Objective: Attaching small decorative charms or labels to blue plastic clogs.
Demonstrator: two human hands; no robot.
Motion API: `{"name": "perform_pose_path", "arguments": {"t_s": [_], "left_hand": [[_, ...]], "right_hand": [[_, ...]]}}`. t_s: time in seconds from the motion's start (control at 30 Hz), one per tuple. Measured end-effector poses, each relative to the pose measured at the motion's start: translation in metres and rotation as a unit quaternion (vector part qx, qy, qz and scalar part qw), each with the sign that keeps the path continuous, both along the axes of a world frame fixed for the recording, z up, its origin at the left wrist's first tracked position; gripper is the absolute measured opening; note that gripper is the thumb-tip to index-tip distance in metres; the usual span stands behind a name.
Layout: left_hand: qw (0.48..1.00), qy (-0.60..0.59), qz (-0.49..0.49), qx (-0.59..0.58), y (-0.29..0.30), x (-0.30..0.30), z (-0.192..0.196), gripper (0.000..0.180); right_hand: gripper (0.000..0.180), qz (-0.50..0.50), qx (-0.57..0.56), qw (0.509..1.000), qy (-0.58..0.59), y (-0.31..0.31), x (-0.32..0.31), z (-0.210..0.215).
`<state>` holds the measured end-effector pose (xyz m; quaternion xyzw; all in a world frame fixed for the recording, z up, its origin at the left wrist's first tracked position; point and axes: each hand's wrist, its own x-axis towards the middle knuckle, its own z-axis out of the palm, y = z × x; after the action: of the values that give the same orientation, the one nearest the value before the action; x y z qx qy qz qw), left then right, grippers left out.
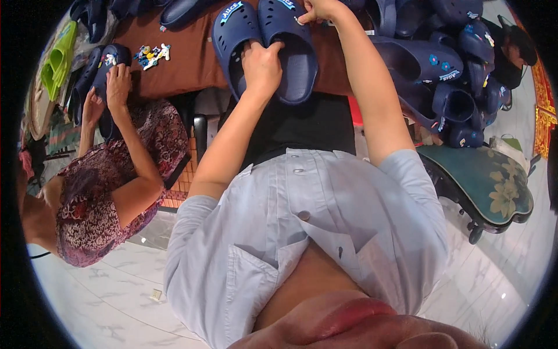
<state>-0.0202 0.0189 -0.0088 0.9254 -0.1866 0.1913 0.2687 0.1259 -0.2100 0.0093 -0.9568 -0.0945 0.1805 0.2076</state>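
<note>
A pair of navy blue clogs with holes in the toes lies in front of me, the left clog (226, 43) and the right clog (303, 72) side by side. A pale blue lettered charm sits on each toe. My left hand (263, 67) reaches into both foot openings, its fingers closed round the inner sides where the clogs meet. At the right clog's outer toe, my right hand (319, 10) pinches with thumb and forefinger. Whatever lies between those fingertips is too small to make out.
A brown cloth (189, 70) covers the table, with a small heap of colourful charms (152, 56) on it. At left a co-worker's hands (110, 93) work on another navy clog (118, 55). Many navy clogs (427, 61) pile up at right, above a green flowered chair (485, 180).
</note>
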Motion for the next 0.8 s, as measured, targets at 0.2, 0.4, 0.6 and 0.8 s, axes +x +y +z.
{"name": "perform_pose_path", "arguments": {"t_s": [0.2,0.4,0.6,0.8], "left_hand": [[1.000,0.015,0.004,-0.004,-0.003,0.000,0.001,0.028],[1.000,-0.007,0.013,0.008,-0.003,-0.001,0.003,0.026],[1.000,0.025,0.019,-0.006,0.002,-0.004,-0.002,0.026],[1.000,-0.012,0.017,-0.006,0.000,-0.003,0.000,0.026]], "right_hand": [[0.051,-0.062,0.012,0.991,-0.117,-0.013,-0.014,-0.015],[0.036,-0.167,0.180,0.961,-0.129,-0.040,-0.046,-0.015],[0.029,-0.226,-0.009,0.950,-0.215,0.005,-0.087,0.000],[0.023,-0.255,-0.006,0.932,-0.257,-0.010,-0.081,-0.014]]}}
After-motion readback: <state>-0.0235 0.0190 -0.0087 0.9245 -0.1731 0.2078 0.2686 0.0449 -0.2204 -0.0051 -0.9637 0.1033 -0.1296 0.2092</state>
